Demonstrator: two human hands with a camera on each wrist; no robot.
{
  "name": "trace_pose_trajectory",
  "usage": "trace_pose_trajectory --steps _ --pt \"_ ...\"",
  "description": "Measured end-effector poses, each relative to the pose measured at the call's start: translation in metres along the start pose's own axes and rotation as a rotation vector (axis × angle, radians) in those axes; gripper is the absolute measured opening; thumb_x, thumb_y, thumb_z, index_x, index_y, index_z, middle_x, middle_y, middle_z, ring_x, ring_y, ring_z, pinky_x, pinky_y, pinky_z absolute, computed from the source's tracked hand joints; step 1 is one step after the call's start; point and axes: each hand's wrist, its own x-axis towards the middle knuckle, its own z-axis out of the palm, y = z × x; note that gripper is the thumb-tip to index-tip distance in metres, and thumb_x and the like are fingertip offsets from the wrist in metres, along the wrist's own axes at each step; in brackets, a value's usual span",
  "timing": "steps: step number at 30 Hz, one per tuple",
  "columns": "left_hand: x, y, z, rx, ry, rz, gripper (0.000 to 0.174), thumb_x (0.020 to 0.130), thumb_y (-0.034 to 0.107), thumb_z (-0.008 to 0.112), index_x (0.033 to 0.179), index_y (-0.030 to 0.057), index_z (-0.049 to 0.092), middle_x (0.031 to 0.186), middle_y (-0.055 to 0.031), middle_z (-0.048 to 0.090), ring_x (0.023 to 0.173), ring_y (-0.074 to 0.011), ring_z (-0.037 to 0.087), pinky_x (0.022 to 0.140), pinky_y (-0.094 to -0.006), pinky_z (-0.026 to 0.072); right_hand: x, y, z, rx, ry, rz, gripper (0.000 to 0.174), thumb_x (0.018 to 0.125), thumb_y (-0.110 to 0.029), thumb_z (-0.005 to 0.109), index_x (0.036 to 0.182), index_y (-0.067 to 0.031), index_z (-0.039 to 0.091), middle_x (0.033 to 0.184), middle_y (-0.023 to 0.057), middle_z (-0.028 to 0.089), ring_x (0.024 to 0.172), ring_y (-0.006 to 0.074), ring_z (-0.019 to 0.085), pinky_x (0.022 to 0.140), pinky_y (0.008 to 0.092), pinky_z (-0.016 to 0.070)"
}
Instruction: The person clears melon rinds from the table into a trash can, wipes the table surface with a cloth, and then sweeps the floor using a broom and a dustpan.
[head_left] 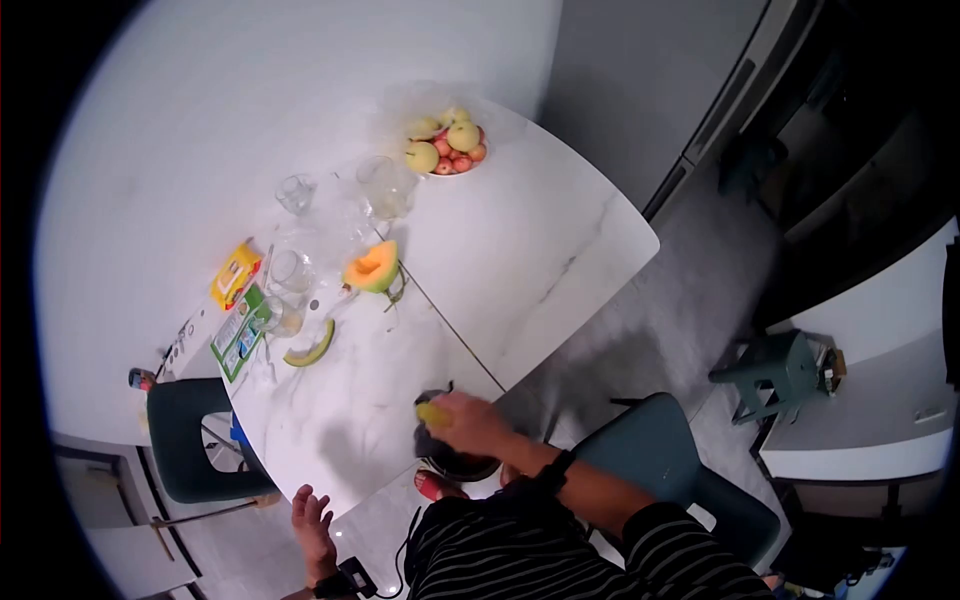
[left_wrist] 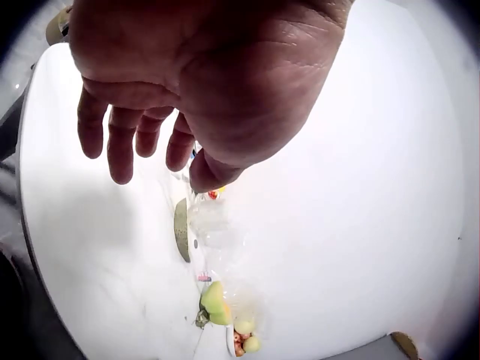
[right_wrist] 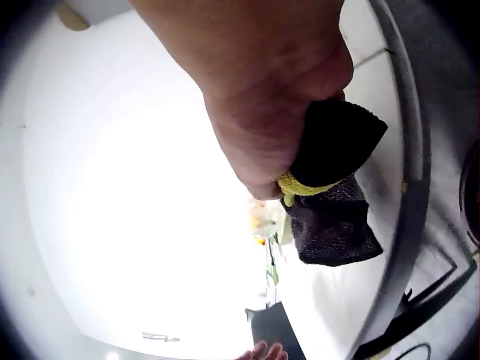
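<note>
My right hand (head_left: 470, 424) grips a dark grey and yellow cloth (right_wrist: 335, 231) at the table's near edge. Folds of it hang below the fingers in the right wrist view, with a yellow part showing beside the hand. My left hand (head_left: 314, 530) is held off the table's near left corner, fingers spread loosely and nothing in them; its palm (left_wrist: 217, 82) fills the top of the left wrist view. On the white marbled table (head_left: 520, 270), a cut melon (head_left: 372, 268) with orange flesh sits farther back, and a slice of melon rind (head_left: 310, 345) lies nearer.
A bowl of apples and pears (head_left: 450, 150) stands at the back. Several clear glasses (head_left: 290, 270) are along the left side, by a yellow packet (head_left: 236, 276) and a green-and-white packet (head_left: 238, 335). Dark chairs (head_left: 640, 455) stand around the table. Below the cloth is a dark round bin (head_left: 465, 466).
</note>
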Motion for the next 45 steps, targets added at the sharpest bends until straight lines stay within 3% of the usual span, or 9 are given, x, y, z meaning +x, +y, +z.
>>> trace_pose_trajectory --steps 4,10,15,19,23,24,33,39,45 --pt "-0.003 -0.017 -0.051 -0.09 0.077 -0.009 0.036 0.094 0.032 0.055 0.125 0.016 0.048 0.115 0.0028 0.051 0.101 -0.0143 0.053 0.084 -0.0327 0.0394 0.038 -0.001 -0.053 -0.172 0.308 -0.081 0.037 0.078 -0.032 0.069 0.104 -0.0066 0.062 0.093 0.0147 0.058 0.089 0.033 0.059 0.076 0.0425 0.0492" --pt "-0.009 -0.032 -0.09 -0.145 0.172 -0.067 0.034 0.093 0.027 0.053 0.124 0.0139 0.048 0.111 0.0022 0.051 0.098 -0.0128 0.054 0.08 -0.0285 0.0396 0.107 0.057 -0.022 -0.792 -0.065 -0.018 0.062 0.084 -0.037 0.065 0.136 -0.0156 0.04 0.13 0.012 0.044 0.113 0.0378 0.047 0.092 0.0522 0.0422" --pt "-0.024 -0.058 -0.121 -0.111 0.314 -0.128 0.04 0.094 0.036 0.053 0.128 0.0177 0.046 0.117 0.0031 0.052 0.102 -0.015 0.052 0.087 -0.0367 0.0382 0.189 0.049 -0.005 -0.826 -0.023 0.087 0.055 0.088 -0.042 0.057 0.136 -0.0192 0.044 0.138 0.0099 0.04 0.118 0.038 0.043 0.096 0.0548 0.0385" --pt "-0.058 -0.054 -0.125 -0.146 0.322 -0.126 0.05 0.096 0.023 0.051 0.14 0.0038 0.037 0.14 -0.0124 0.042 0.121 -0.0292 0.049 0.1 -0.0443 0.0394 0.229 0.043 0.002 -0.834 0.042 0.079 0.05 0.089 -0.041 0.057 0.133 -0.0206 0.048 0.136 0.0084 0.04 0.119 0.0367 0.042 0.095 0.0575 0.0384" --pt "-0.052 -0.081 -0.128 -0.098 0.335 -0.226 0.046 0.093 0.036 0.053 0.133 0.0153 0.044 0.124 0.0002 0.05 0.105 -0.018 0.053 0.09 -0.0399 0.0392 0.213 0.048 0.0 -0.82 0.063 0.045 0.045 0.089 -0.038 0.058 0.13 -0.0206 0.052 0.131 0.0074 0.044 0.116 0.0353 0.044 0.094 0.0565 0.0401" --pt "-0.05 -0.062 -0.112 -0.092 0.376 -0.252 0.04 0.094 0.028 0.051 0.129 0.01 0.045 0.118 -0.0017 0.05 0.104 -0.0181 0.054 0.088 -0.0368 0.0409 0.199 0.051 -0.003 -0.839 0.085 0.01 0.044 0.088 -0.034 0.06 0.13 -0.0211 0.053 0.127 0.0067 0.046 0.112 0.0344 0.045 0.092 0.0549 0.0417" --pt "-0.003 -0.044 -0.08 -0.148 0.194 -0.107 0.042 0.094 0.037 0.052 0.129 0.0145 0.046 0.122 0.0008 0.051 0.108 -0.0177 0.05 0.093 -0.0403 0.0358 0.009 0.087 -0.03 -0.813 0.081 -0.07 0.036 0.085 -0.03 0.062 0.119 -0.0175 0.061 0.114 0.0114 0.056 0.092 0.0356 0.055 0.078 0.0461 0.049" --pt "0.007 -0.027 -0.063 -0.177 0.194 -0.069 0.038 0.092 0.034 0.054 0.123 0.0133 0.049 0.114 0.0003 0.053 0.104 -0.0159 0.052 0.091 -0.0368 0.0373 -0.059 0.093 -0.05 -0.516 -0.084 0.141 0.031 0.08 -0.028 0.068 0.106 -0.0108 0.066 0.097 0.0152 0.06 0.089 0.0348 0.059 0.079 0.0439 0.0495" --pt "0.011 -0.023 -0.075 -0.116 0.16 -0.081 0.039 0.094 0.036 0.052 0.127 0.0151 0.048 0.12 0.0003 0.052 0.11 -0.0183 0.05 0.094 -0.0401 0.0362 -0.01 0.069 -0.069 -0.308 0.323 -0.01 0.031 0.082 -0.027 0.066 0.103 -0.0048 0.064 0.098 0.0161 0.061 0.09 0.035 0.06 0.08 0.0415 0.0491"
